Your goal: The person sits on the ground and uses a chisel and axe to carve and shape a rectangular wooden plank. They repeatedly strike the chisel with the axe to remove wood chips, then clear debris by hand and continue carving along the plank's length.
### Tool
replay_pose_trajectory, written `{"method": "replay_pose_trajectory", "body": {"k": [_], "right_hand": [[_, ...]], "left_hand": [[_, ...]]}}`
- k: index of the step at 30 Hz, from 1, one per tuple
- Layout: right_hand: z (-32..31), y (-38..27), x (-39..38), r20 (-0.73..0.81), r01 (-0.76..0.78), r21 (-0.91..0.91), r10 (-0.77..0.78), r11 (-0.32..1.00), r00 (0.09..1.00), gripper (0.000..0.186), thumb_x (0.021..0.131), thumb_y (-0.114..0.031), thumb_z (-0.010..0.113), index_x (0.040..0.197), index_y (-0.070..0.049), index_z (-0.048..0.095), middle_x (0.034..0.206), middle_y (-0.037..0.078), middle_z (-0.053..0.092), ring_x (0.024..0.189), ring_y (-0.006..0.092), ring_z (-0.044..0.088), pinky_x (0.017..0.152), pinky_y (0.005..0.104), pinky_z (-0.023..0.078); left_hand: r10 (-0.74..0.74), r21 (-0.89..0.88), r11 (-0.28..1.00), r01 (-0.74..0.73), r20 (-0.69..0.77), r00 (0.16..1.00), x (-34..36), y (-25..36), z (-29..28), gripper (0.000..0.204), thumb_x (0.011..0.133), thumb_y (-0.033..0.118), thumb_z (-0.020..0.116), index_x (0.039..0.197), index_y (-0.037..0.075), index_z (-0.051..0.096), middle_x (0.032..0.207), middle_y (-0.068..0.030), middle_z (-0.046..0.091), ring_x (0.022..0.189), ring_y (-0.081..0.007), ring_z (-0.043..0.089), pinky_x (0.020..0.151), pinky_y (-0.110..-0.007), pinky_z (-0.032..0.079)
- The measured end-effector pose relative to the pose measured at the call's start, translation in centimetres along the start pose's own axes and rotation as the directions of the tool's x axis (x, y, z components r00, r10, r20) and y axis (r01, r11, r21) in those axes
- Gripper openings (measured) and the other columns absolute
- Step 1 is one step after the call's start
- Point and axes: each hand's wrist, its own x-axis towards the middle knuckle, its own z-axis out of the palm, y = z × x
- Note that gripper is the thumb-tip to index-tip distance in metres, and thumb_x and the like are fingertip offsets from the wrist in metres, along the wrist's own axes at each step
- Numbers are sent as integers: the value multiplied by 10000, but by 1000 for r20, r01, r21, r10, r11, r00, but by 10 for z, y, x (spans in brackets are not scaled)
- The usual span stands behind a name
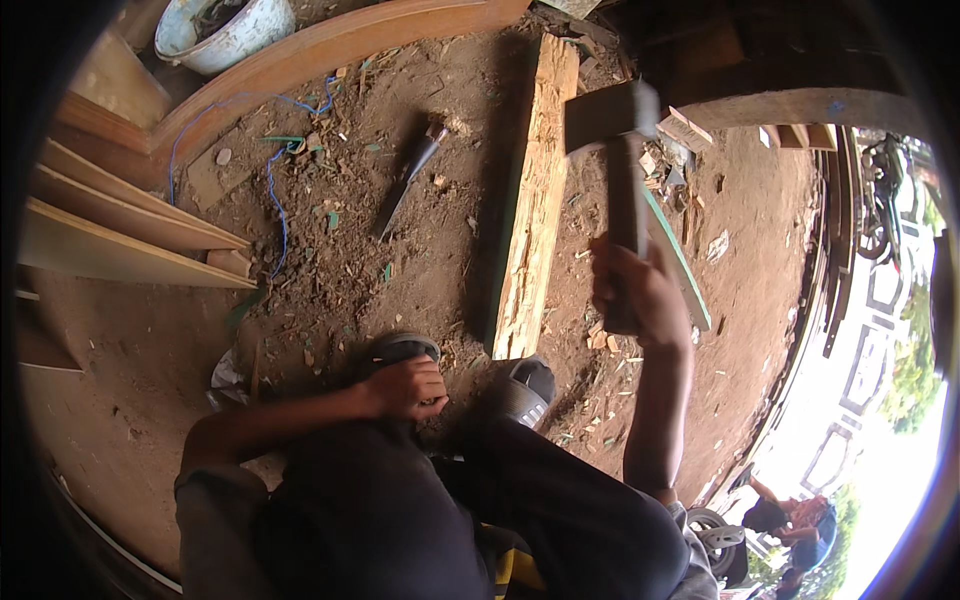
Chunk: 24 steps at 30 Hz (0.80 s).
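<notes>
Bucket (238, 42), pale, stained, far left: dark contents, indistinct. Hammer (622, 190), held up just right of rough timber (538, 200): right hand (648, 297), fingers wrapped round handle. Left hand (405, 388): fingers curled, any contents hidden.

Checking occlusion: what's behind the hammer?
Around the hammer: dirt ground, wood scraps, pale beam left, green strip right of its handle. Whatever lies directly behind it and the right hand is covered.
</notes>
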Motion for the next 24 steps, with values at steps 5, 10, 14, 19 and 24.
{"method": "replay_pose_trajectory", "body": {"k": [5, 10, 14, 19, 24], "right_hand": [[-51, -77, -74, -268, 378, 262, -310, 888, 912, 172, 902, -165, 582, 986, -17, 607, 648, 34, 560, 496, 108, 538, 433, 272, 416], [-78, -97, -43, -467, 770, 148, -642, 621, 608, 178, 899, -194, 604, 903, -17, 587, 619, 25, 544, 486, 106, 520, 419, 266, 403], [2, -9, 38, -511, 731, -189, -701, 656, 497, 214, 897, -216, 621, 837, -16, 572, 596, 17, 531, 477, 105, 506, 408, 261, 392], [2, 72, 45, -25, -241, 147, 247, 959, 969, 146, 890, -159, 651, 869, -35, 576, 649, 16, 546, 511, 97, 502, 448, 258, 420], [-16, 29, -13, -27, -32, 125, 36, 992, 999, 224, 876, -187, 635, 982, -8, 552, 652, 22, 543, 491, 103, 496, 414, 261, 401]], "left_hand": [[-4, -17, 1000, 4, -9, 1000, 2, 0, -3, 144, 842, 181, 657, 766, 63, 625, 777, -74, 614, 827, -257, 593, 865, -386, 457], [-8, -25, 1000, 8, 3, 1000, 3, -1, -3, 143, 843, 181, 657, 766, 66, 621, 776, -75, 612, 826, -257, 594, 864, -386, 457], [-29, 11, 1000, 29, 59, 998, 2, -2, -2, 143, 848, 189, 656, 774, 71, 626, 780, -78, 613, 832, -255, 600, 876, -388, 459], [-19, 14, 1000, 19, -4, 1000, 0, 1, -5, 149, 853, 195, 655, 771, 74, 627, 784, -79, 611, 835, -250, 606, 901, -390, 460], [-25, 3, 1000, 25, 36, 999, 0, 2, -1, 150, 854, 195, 653, 771, 72, 630, 788, -75, 612, 844, -252, 602, 891, -389, 458]]}}
